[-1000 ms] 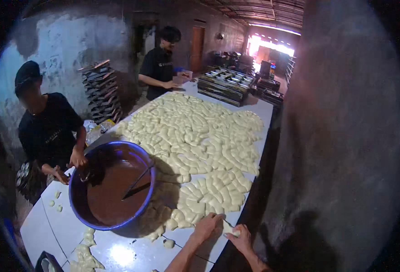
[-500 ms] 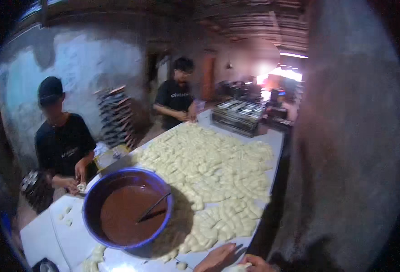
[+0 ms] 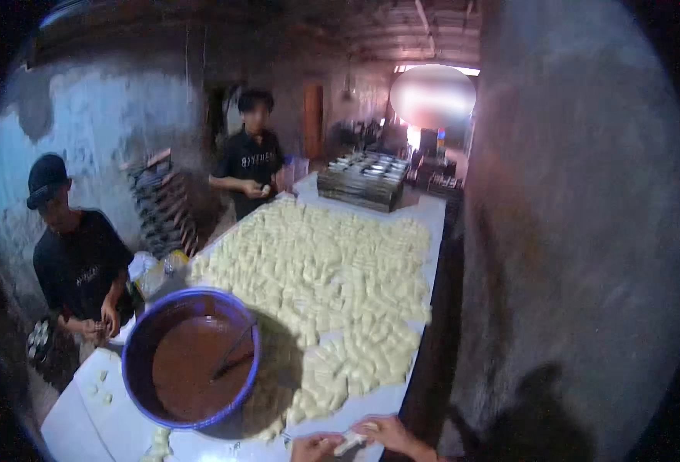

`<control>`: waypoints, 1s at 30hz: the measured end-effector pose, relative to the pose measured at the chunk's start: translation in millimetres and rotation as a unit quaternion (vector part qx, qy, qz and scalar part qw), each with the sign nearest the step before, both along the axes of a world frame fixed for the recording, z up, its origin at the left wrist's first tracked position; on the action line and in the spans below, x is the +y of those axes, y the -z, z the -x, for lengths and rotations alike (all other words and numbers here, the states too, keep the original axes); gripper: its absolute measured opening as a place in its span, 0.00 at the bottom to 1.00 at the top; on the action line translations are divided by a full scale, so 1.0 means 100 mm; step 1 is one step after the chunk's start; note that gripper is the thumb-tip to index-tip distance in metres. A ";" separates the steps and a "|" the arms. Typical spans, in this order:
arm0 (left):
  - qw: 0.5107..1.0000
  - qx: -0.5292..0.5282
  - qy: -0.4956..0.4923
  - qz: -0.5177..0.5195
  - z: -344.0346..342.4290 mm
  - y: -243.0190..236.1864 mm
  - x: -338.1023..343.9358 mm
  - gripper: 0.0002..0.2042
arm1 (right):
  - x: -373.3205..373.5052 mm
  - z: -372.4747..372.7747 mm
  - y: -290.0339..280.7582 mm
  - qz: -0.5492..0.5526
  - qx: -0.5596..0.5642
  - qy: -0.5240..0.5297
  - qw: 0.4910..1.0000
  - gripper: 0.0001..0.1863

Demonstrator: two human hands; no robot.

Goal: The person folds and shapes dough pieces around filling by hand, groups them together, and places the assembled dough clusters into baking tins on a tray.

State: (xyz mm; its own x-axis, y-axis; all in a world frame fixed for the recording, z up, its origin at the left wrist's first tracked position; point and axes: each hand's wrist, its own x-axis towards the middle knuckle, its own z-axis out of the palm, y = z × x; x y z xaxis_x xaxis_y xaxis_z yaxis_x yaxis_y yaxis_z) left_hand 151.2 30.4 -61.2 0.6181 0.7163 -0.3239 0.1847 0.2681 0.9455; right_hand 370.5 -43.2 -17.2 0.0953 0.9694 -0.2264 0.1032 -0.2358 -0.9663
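At the lower edge, my left hand (image 3: 314, 449) and my right hand (image 3: 382, 433) grip a piece of pale dough (image 3: 349, 442) between them, with fingers curled; the view is slightly blurred. They are over the near edge of a white tiled table (image 3: 74, 420), just below a broad spread of pale dough pieces (image 3: 317, 262). Left of my hands stands a blue tub (image 3: 128, 358) of brown batter (image 3: 186, 362), with a dark rod (image 3: 231, 354) leaning in it.
A co-worker in a cap (image 3: 78, 262) works at the left side; another (image 3: 244, 165) stands farther back, holding a small piece. Stacked trays (image 3: 363, 192) sit at the table's far end, more (image 3: 163, 204) by the left wall. A concrete wall (image 3: 571, 215) runs along the right.
The view has shifted, so my hands sit lower in the picture, still on the dough. Both co-workers' hands have moved; the farther one now holds a small piece at waist height.
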 end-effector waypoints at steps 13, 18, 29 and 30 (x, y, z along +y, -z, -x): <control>0.897 0.101 -0.221 -0.369 0.98 -1.07 0.00 0.45 | 1.00 1.12 -0.33 0.041 0.312 -0.276 0.908 0.17; 0.937 0.174 -0.226 -0.203 1.46 -0.93 -0.37 0.20 | 0.91 1.62 -0.12 -0.021 0.141 -0.290 0.946 0.15; 0.829 0.340 -0.249 -0.368 1.90 -0.67 -0.43 0.18 | 0.96 2.33 0.05 0.023 0.206 -0.295 0.933 0.10; 0.824 0.354 -0.243 -0.371 1.93 -0.68 -0.43 0.17 | 1.00 2.34 0.11 0.035 0.230 -0.297 0.926 0.11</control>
State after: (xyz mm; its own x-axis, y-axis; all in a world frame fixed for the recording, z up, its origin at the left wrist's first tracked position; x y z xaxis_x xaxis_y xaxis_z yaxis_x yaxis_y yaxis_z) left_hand -41.5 -12.3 6.6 0.0451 0.9864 0.1578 0.8008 -0.1302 0.5847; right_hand 136.4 56.6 -28.6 -0.5724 0.8010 -0.1753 -0.1842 -0.3339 -0.9244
